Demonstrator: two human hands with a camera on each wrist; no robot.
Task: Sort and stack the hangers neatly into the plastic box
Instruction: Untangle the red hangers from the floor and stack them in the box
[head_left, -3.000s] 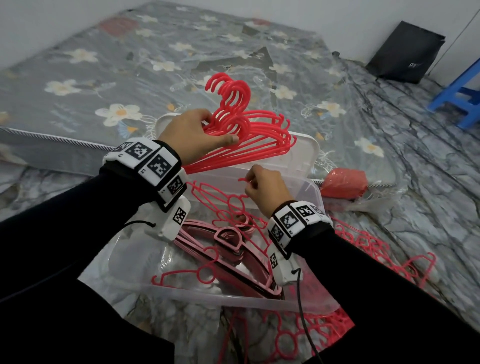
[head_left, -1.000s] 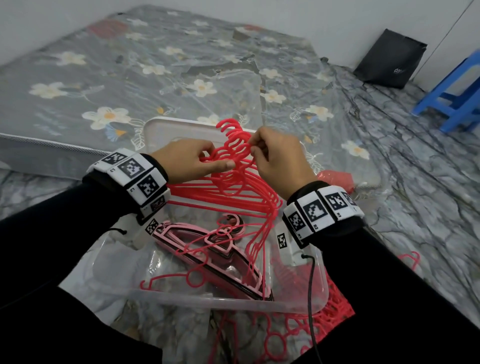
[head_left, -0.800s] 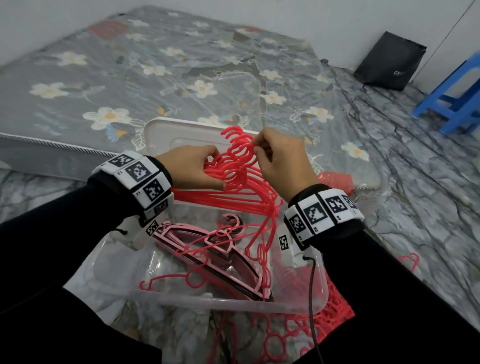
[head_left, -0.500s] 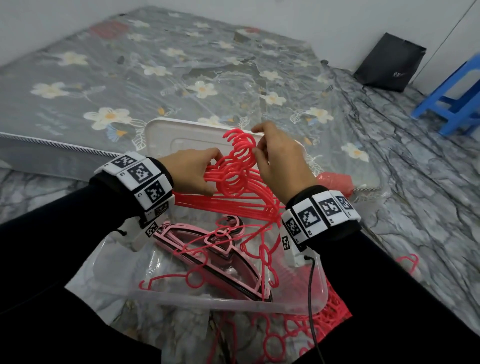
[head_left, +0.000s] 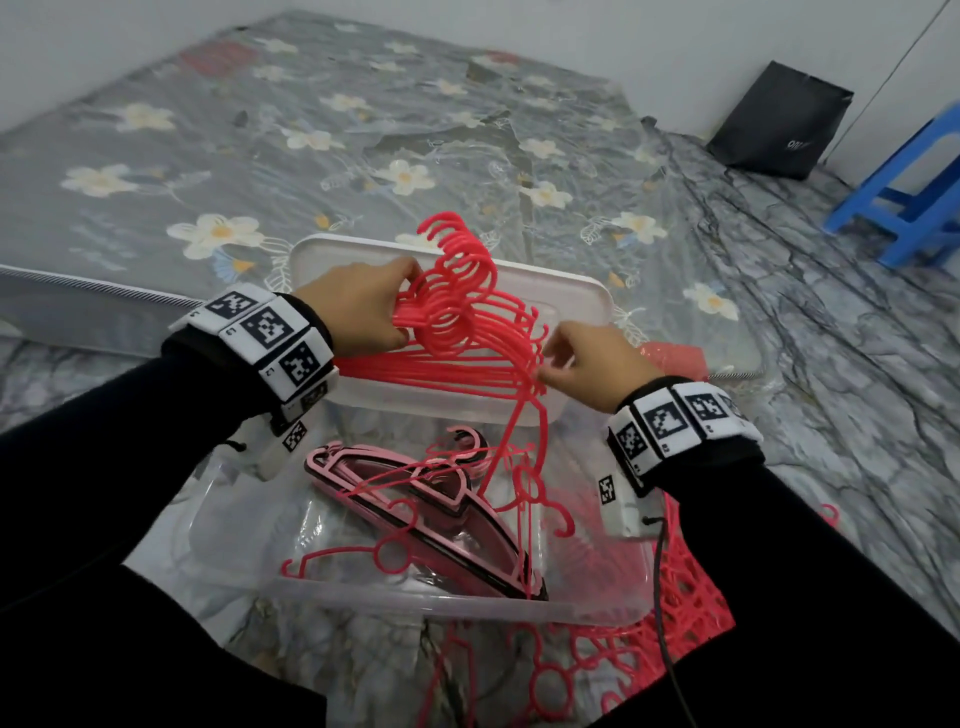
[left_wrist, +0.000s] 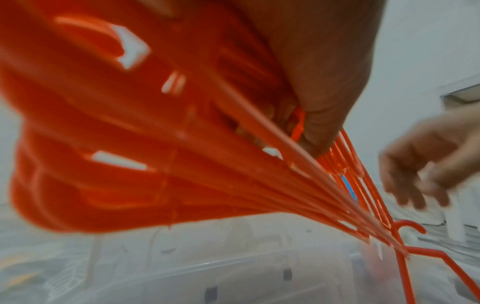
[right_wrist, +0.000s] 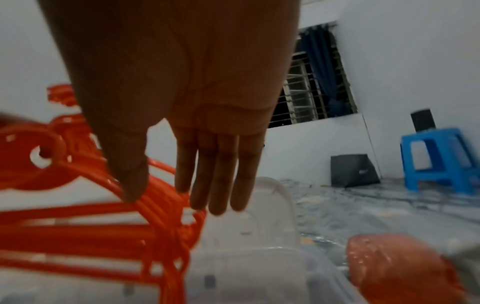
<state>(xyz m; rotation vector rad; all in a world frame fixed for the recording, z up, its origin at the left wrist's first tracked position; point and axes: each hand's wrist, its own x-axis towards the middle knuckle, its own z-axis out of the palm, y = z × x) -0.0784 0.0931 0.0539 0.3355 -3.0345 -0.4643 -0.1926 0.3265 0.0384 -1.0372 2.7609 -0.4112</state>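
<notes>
My left hand (head_left: 397, 306) grips a bundle of several thin red hangers (head_left: 467, 332) just below their hooks and holds it above the clear plastic box (head_left: 467, 609). In the left wrist view the left hand (left_wrist: 319, 127) is curled round the fanned red hangers (left_wrist: 182, 164). My right hand (head_left: 551, 359) is at the bundle's right shoulder ends. There the right hand (right_wrist: 182, 191) has straight fingers, and its thumb touches the red hangers (right_wrist: 155, 207). One hanger dangles from the bundle into the box. Inside lie stacked pink hangers (head_left: 415, 501) and a loose red hanger (head_left: 389, 557).
The white lid (head_left: 576, 293) leans behind the box against the flowered mattress (head_left: 363, 130). More red hangers (head_left: 680, 618) lie on the floor at the box's right front. A red bag (head_left: 675, 358) sits to the right. A blue stool (head_left: 909, 197) and a black bag (head_left: 779, 130) stand far right.
My right hand left the hooks and slid down and right to the shoulder ends of the bundle. The left hand keeps its grip, and the hooks now stand a little higher.
</notes>
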